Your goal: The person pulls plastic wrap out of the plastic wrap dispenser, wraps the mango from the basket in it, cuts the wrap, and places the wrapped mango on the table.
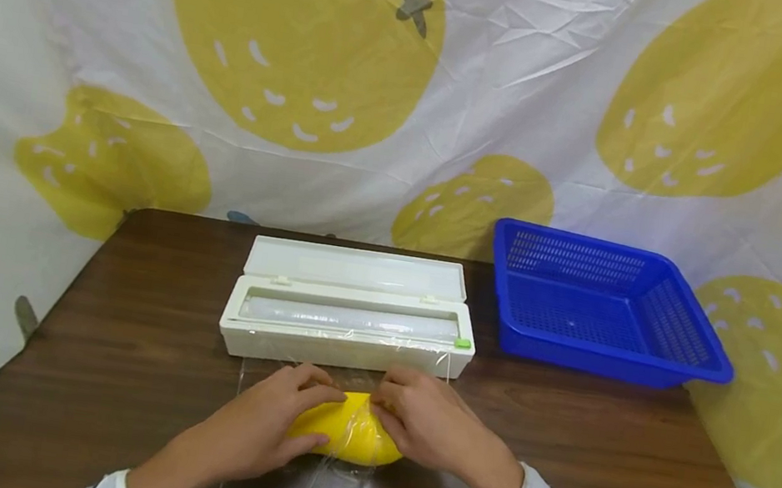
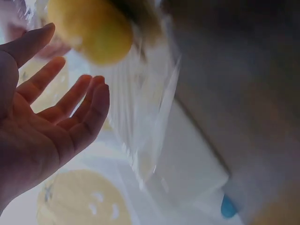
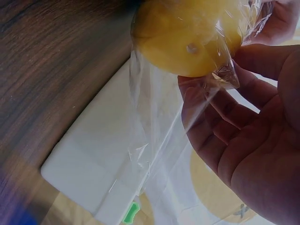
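A smooth yellow oblong fruit [image 1: 337, 426] lies in front of the wrap box, partly covered by clear plastic wrap [image 1: 352, 441]. At its left end is my left hand [image 1: 269, 420], thumb and index finger against the fruit in the head view; in the left wrist view its fingers are spread and slightly bent. My right hand [image 1: 433, 419] is at the other end, where its thumb and fingers pinch the plastic wrap [image 3: 227, 77] beside the fruit [image 3: 187, 42]. From the white wrap dispenser box [image 1: 344, 353], the film stretches toward me under the fruit.
The dispenser's lid [image 1: 357, 268] stands raised, with a roll of film [image 1: 349, 320] inside and a green slider [image 1: 463, 343] at its right end. A blue plastic basket [image 1: 602, 356] stands at the back right of the brown wooden table [image 1: 119, 338]. Behind hangs a fruit-patterned cloth [image 1: 487, 107].
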A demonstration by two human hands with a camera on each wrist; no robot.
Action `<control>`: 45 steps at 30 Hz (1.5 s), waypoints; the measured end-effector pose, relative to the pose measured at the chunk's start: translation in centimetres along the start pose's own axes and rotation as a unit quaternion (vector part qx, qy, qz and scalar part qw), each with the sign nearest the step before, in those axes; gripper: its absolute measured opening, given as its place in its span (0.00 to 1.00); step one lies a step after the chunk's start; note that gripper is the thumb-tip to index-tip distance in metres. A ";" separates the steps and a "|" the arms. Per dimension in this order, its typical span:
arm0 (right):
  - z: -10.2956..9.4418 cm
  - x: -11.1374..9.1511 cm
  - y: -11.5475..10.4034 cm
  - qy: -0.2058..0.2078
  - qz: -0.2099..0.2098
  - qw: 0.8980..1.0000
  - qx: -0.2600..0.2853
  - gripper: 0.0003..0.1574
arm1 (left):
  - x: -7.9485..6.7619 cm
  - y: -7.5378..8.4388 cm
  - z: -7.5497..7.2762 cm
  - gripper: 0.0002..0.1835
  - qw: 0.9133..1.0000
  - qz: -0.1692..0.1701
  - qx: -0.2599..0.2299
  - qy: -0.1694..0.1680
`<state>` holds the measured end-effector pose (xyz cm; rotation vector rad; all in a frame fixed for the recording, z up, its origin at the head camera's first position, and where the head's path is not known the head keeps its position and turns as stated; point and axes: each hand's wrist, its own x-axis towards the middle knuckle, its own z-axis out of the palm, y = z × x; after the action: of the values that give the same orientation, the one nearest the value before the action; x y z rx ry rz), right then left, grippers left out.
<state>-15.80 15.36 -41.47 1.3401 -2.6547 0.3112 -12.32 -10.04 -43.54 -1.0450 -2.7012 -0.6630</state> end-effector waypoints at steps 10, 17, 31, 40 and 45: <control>0.3 -0.1 -0.1 -0.001 0.007 1.000 0.000 0.08 | -3.6 -0.9 -3.7 0.20 0.986 -0.092 -0.089 -0.107; 0.4 -0.1 -0.2 -0.001 0.014 1.000 -0.002 0.08 | -6.3 -2.5 -2.5 0.18 0.947 -0.122 -0.214 -0.208; 0.5 0.0 -0.1 0.000 0.011 1.000 -0.005 0.09 | -8.8 -4.0 2.8 0.07 0.951 -0.057 -0.156 -0.260; 0.4 0.1 -0.2 0.003 0.011 1.000 -0.012 0.08 | -9.5 -6.1 5.9 0.11 0.953 -0.072 -0.156 -0.249; 0.5 0.1 -0.2 0.003 0.012 1.000 -0.018 0.08 | -9.3 -6.0 5.7 0.11 0.949 -0.077 -0.157 -0.262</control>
<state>-15.77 15.04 -41.92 1.2966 -2.6606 0.2677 -9.49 -16.94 -53.52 -1.2367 -3.2345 -0.9935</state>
